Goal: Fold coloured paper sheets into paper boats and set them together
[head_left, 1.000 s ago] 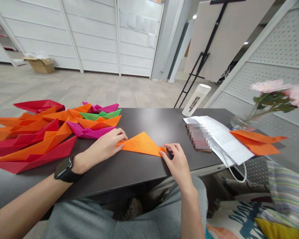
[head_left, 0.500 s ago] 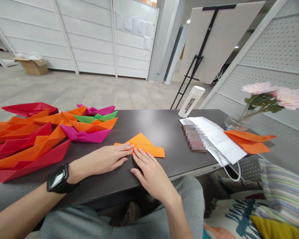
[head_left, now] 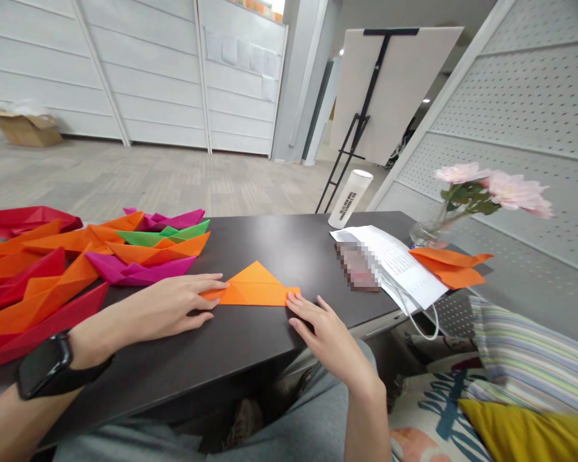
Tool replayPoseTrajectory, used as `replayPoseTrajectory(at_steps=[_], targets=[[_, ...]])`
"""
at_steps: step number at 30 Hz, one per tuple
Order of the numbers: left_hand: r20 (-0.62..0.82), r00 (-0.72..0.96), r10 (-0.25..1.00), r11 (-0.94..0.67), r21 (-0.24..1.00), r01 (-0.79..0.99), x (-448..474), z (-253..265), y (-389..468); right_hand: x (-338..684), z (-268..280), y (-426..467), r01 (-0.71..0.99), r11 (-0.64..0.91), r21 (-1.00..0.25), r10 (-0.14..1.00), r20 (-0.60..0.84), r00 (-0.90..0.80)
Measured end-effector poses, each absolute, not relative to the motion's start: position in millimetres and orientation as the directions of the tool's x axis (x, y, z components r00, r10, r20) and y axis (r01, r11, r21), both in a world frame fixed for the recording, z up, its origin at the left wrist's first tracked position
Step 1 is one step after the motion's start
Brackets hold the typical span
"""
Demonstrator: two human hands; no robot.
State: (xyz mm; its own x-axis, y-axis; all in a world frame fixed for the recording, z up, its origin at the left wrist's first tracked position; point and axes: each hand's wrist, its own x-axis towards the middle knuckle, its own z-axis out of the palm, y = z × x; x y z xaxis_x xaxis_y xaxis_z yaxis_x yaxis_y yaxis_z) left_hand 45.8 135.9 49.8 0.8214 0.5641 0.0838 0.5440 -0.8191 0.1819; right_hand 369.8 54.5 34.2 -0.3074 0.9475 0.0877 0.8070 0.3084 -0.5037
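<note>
A folded sheet of orange paper [head_left: 255,287] lies flat on the dark table [head_left: 289,244], its peak pointing away from me and a straight edge towards me. My left hand [head_left: 180,305], below a black watch [head_left: 45,366], rests its outstretched fingertips on the paper's left end. At the right end, the fingertips of my right hand [head_left: 325,327] press on the paper's corner, the thumb apart from the fingers. Neither hand grips the sheet. Left of my left hand sit several folded paper boats, among them a purple boat [head_left: 142,271] and a green boat [head_left: 166,235].
On the right are printed sheets [head_left: 395,263], a blurred-out flat item [head_left: 359,266], a white cable [head_left: 431,333] and orange folded paper [head_left: 453,266]. A white bottle [head_left: 350,200] and a glass vase [head_left: 428,234] with pink flowers stand behind. Cushions [head_left: 525,359] lie beside the table.
My hands have moved apart from the paper's middle, the left towards its left end and the right towards its right end. The lower edge now looks straight. The view has shifted rightward.
</note>
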Motion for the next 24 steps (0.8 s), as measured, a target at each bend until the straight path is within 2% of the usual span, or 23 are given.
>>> replayPoseTrajectory(at_steps=[6,10,14,17,20,24], targets=[[0.057,0.768,0.638,-0.764,0.172,0.622,27,54,145,372,34,54,0.786,0.312,-0.533,0.945,0.093,-0.312],[0.178,0.69,0.701,-0.709,0.074,0.701,44,57,140,371,33,54,0.787,0.319,-0.528,0.945,0.111,-0.308],[0.293,0.542,0.788,-0.558,-0.035,0.829,65,55,133,369,32,54,0.785,0.332,-0.522,0.943,0.157,-0.294],[0.327,0.536,0.778,-0.569,0.006,0.822,70,49,133,368,33,54,0.789,0.326,-0.521,0.945,0.15,-0.29],[0.281,0.569,0.773,-0.614,0.105,0.782,69,40,134,367,35,54,0.797,0.311,-0.518,0.949,0.128,-0.288],[0.231,0.548,0.804,-0.589,0.182,0.787,70,32,135,367,34,54,0.799,0.313,-0.513,0.949,0.132,-0.287]])
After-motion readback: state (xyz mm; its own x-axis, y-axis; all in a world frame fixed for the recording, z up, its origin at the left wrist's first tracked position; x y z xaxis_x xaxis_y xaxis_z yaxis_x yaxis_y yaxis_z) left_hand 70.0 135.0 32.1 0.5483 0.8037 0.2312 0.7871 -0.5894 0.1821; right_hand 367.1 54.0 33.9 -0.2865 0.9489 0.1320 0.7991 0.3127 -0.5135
